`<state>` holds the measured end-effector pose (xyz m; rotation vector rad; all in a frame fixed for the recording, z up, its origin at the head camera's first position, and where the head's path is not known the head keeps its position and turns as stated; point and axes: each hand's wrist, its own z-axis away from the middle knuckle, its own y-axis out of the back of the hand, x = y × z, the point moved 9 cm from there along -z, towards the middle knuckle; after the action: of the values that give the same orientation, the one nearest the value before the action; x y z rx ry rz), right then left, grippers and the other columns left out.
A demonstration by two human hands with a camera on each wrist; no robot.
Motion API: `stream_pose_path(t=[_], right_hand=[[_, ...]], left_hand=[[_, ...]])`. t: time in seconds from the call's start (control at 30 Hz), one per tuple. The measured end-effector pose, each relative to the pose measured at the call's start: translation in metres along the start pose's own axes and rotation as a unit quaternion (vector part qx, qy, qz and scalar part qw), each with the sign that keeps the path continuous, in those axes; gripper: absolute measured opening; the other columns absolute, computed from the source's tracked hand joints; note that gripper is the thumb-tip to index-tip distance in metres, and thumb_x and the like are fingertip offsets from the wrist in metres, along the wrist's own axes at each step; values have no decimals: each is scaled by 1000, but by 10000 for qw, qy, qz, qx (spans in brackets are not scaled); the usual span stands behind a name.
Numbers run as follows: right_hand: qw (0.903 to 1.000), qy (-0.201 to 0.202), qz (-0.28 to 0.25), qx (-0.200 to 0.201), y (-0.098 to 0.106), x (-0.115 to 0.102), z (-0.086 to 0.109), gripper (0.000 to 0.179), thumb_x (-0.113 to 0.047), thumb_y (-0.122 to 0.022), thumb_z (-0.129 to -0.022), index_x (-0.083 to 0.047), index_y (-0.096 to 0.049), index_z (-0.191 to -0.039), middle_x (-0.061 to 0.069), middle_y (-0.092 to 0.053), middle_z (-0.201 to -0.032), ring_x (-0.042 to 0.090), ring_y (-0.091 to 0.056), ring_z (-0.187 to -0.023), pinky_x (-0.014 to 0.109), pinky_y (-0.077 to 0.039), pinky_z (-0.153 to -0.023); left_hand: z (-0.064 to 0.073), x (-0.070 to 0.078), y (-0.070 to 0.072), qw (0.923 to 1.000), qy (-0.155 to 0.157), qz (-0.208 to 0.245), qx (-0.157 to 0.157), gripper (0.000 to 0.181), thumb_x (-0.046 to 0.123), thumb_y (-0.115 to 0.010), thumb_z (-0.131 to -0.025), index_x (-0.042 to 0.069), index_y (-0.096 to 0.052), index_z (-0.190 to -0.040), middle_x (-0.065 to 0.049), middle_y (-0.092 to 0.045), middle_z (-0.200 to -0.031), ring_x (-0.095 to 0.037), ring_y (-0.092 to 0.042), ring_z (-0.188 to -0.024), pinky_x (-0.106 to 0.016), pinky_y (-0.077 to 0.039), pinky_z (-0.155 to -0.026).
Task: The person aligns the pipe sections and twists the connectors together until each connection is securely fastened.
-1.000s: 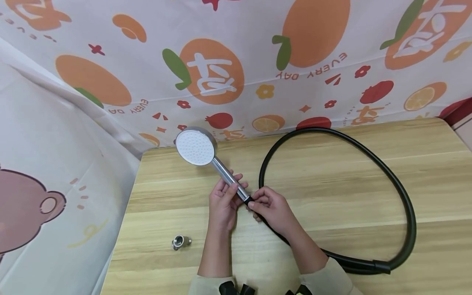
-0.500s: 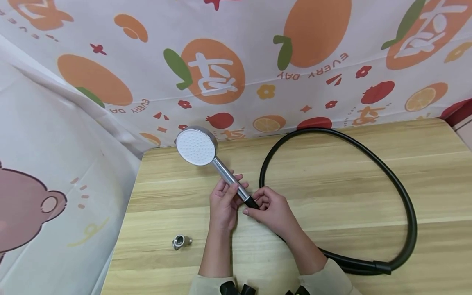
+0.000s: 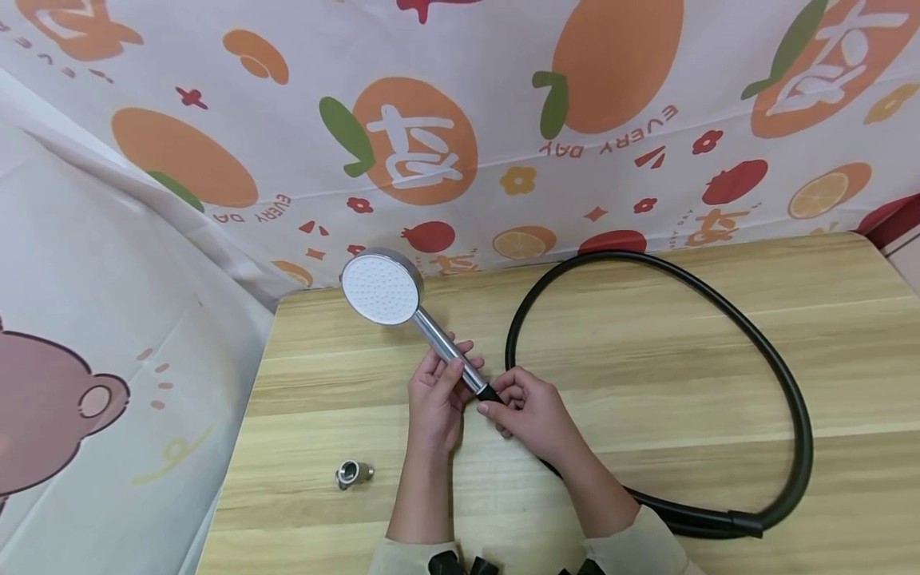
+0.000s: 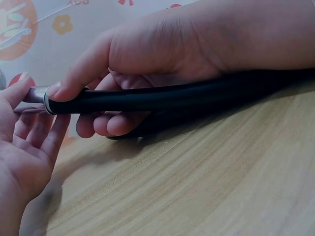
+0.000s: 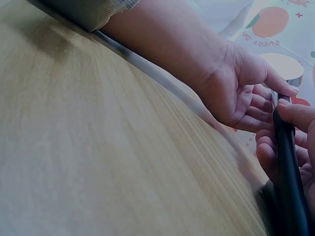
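Note:
A shower head (image 3: pixel 382 287) with a white spray face and chrome handle points up and left over the table in the head view. My left hand (image 3: pixel 437 399) grips the handle low down, thumb on top. Against the handle's lower end sits the black end of a shower hose (image 4: pixel 118 100). My right hand (image 3: pixel 528 407) pinches that hose end between thumb and fingers, just below the metal. In the right wrist view, the hose (image 5: pixel 288 172) runs down from the handle, and both hands' fingertips lie close together at the joint.
A small metal fitting (image 3: pixel 354 473) stands on the wooden table (image 3: pixel 287 415) left of my left forearm. The rest of the hose (image 3: pixel 779 359) loops widely across the right side. A fruit-print cloth (image 3: pixel 489 120) hangs behind the table's far edge.
My right thumb and fingers have shifted slightly around the hose end, first baring more of the black piece, then closing back near the handle. My left hand and the shower head stay nearly still.

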<state>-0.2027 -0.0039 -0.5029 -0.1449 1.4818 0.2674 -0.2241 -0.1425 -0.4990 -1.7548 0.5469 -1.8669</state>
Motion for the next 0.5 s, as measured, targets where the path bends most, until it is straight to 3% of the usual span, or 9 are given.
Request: stream_pose_path(t=[0.5], right_hand=[[10000,41,-36,31,1,2,-1,27,-19,-80,-82,-11,-62,-100,2,-68,-75,12,-57,-57,23,-49,-51]], left_hand=[[1,0,0,9997,11,-193,124,58,9,-64,-95,-7,-36,-143,-3,-72,-105,-15,-72,-84,-27,-60,-70]])
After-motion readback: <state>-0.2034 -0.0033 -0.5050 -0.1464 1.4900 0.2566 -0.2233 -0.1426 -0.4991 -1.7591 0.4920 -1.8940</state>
